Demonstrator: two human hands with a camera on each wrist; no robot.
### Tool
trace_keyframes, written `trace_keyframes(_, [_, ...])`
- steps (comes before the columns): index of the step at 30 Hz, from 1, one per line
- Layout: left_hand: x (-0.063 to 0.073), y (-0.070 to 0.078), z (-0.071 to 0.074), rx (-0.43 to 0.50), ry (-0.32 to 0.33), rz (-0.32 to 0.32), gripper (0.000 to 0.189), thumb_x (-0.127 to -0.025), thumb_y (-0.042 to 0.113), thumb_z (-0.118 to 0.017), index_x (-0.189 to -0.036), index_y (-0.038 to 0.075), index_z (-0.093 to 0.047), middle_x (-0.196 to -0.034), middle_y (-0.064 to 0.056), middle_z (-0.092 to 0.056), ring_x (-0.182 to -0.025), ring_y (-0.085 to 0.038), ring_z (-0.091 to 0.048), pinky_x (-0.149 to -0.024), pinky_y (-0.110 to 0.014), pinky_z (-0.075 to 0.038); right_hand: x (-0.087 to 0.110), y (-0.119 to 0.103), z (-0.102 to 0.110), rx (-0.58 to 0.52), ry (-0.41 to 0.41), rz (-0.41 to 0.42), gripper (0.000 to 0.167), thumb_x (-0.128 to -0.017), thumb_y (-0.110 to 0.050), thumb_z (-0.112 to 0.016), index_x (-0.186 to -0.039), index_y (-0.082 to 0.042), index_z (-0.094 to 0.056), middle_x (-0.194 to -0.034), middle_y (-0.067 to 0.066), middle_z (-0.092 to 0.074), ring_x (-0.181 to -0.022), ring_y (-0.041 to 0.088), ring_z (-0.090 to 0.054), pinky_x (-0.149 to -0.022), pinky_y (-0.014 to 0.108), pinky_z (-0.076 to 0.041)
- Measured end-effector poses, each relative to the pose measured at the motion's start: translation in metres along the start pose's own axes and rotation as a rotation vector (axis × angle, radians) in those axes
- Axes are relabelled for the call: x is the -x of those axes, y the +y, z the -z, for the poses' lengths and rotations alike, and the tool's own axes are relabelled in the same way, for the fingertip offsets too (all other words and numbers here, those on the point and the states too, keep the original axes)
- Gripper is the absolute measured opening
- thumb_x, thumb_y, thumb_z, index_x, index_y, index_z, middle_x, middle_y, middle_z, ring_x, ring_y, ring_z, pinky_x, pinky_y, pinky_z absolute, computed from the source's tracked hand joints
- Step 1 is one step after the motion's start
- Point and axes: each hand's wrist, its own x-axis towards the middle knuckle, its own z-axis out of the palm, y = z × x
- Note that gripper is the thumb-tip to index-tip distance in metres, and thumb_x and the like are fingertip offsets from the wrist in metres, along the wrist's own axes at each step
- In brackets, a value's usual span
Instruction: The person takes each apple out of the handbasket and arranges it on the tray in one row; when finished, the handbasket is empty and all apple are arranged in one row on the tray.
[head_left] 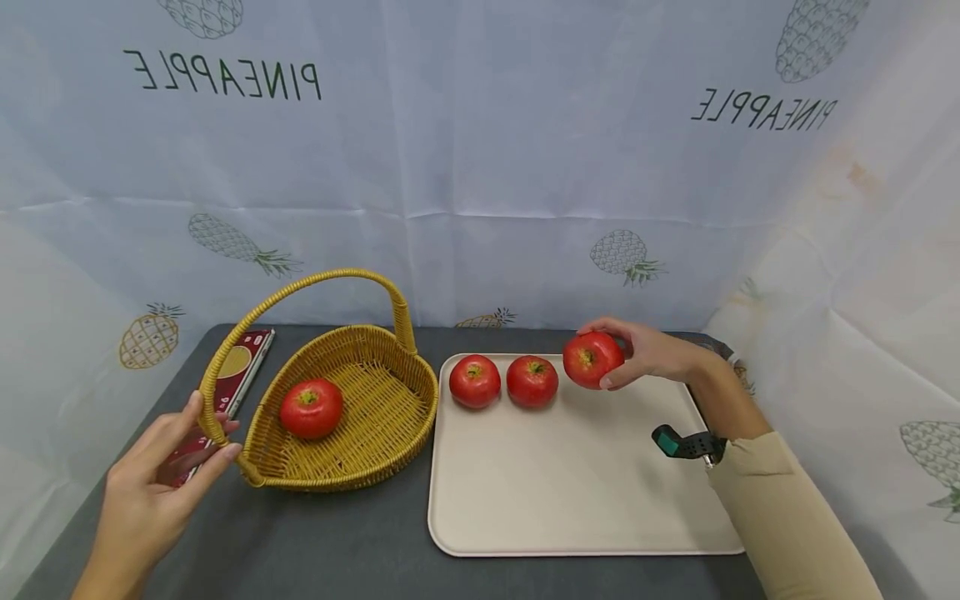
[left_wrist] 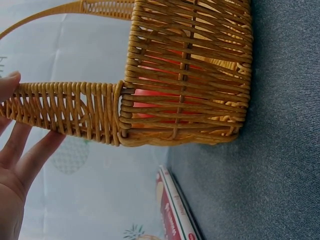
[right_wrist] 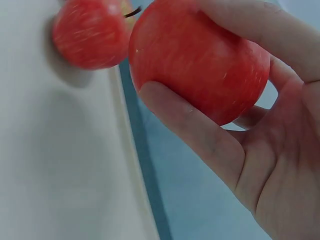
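Observation:
My left hand (head_left: 153,483) grips the lower part of the handle of a yellow wicker basket (head_left: 405,454), thumb on one side and fingers on the other. Inside the basket, toward its left, lies one red apple (head_left: 311,408). A second apple (head_left: 592,358) is in my right hand (head_left: 648,354), held between thumb and fingers over the back of a cream tray (head_left: 570,500). In the right wrist view this held apple (right_wrist: 200,60) shows the thumb and fingers around it. Two more apples, one (head_left: 475,381) beside the other (head_left: 532,382), rest at the tray's back left.
Behind the basket's left side lies a dark red flat box (head_left: 243,367) with a yellow circle. A dark grey table (head_left: 337,542) carries everything. White curtains (head_left: 480,167) printed with pineapples hang at the back and sides. My right wrist wears a black band (head_left: 693,444).

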Motion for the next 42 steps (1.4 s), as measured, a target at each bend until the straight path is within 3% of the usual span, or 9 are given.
trace_keyframes(14, [0.001,0.001,0.000,-0.021,0.001,0.001,0.068,-0.083,-0.014,-0.074,-0.143,-0.018,-0.044,-0.116,0.001,-0.065,-0.107,0.001,-0.072,-0.089,-0.010,-0.056,-0.003,0.038,-0.019,-0.027,0.042,-0.088,0.079,-0.082,-0.017,-0.083,-0.149,-0.014,-0.041,-0.150,0.023,-0.041,-0.133,0.039,-0.047,-0.088,0.046,-0.066])
trace_keyframes(21, [0.003,0.001,0.000,-0.042,0.000,0.007,0.069,-0.081,-0.017,-0.074,-0.143,-0.017,-0.044,-0.117,0.001,-0.065,-0.108,0.001,-0.071,-0.090,-0.010,-0.055,-0.002,0.053,-0.025,0.055,0.075,-0.143,0.080,-0.083,-0.025,-0.083,-0.152,-0.019,-0.042,-0.152,0.023,-0.042,-0.134,0.040,-0.047,-0.090,0.043,-0.066])
trace_keyframes(34, [0.000,0.000,-0.001,-0.040,-0.005,0.005,0.069,-0.081,-0.015,-0.075,-0.144,-0.017,-0.044,-0.116,0.003,-0.065,-0.108,0.002,-0.071,-0.090,-0.010,-0.055,-0.001,0.058,-0.022,0.054,0.119,-0.152,0.083,-0.089,-0.030,-0.078,-0.160,-0.020,-0.035,-0.157,0.020,-0.039,-0.130,0.036,-0.055,-0.089,0.042,-0.066])
trace_keyframes(42, [0.001,0.000,0.000,-0.024,0.004,0.001,0.068,-0.085,-0.004,-0.076,-0.143,-0.018,-0.044,-0.116,0.002,-0.065,-0.108,0.002,-0.071,-0.090,-0.010,-0.055,0.002,0.061,-0.015,-0.019,0.092,-0.128,0.077,-0.093,-0.024,-0.074,-0.158,-0.016,-0.035,-0.157,0.024,-0.037,-0.138,0.042,-0.045,-0.091,0.046,-0.065])
